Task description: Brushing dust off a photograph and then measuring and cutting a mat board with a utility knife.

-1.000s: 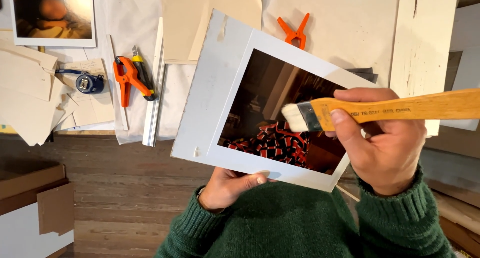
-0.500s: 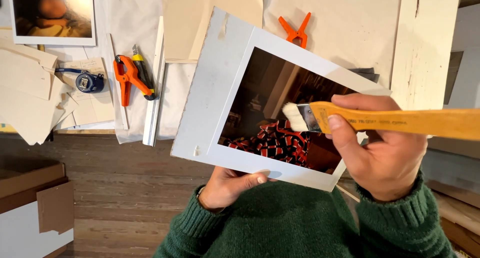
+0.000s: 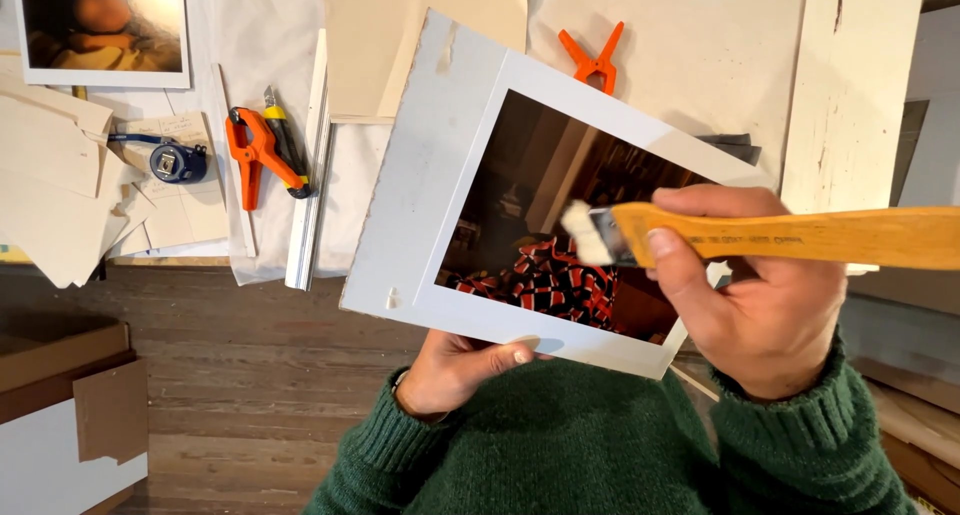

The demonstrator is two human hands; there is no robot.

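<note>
Left hand (image 3: 455, 370) clenched on bottom edge of white-bordered mounted photo print (image 3: 520, 190), tilted above the desk (image 3: 690, 45). Right hand (image 3: 765, 295) gripping flat wooden-handled brush (image 3: 800, 237), pale bristles touching the print.

A mounted print (image 3: 520, 205) is held tilted above the counter (image 3: 700, 65), gripped at its lower edge by the left hand (image 3: 455, 370). To the right, the right hand (image 3: 760, 295) holds a brush (image 3: 760, 237) whose bristles rest on the print's surface. Beyond the hands, a spring clamp (image 3: 592, 60) lies on the counter. Far left of the left hand lie a larger clamp (image 3: 262, 153), a tape measure (image 3: 178, 162) and another print (image 3: 100, 30).
</note>
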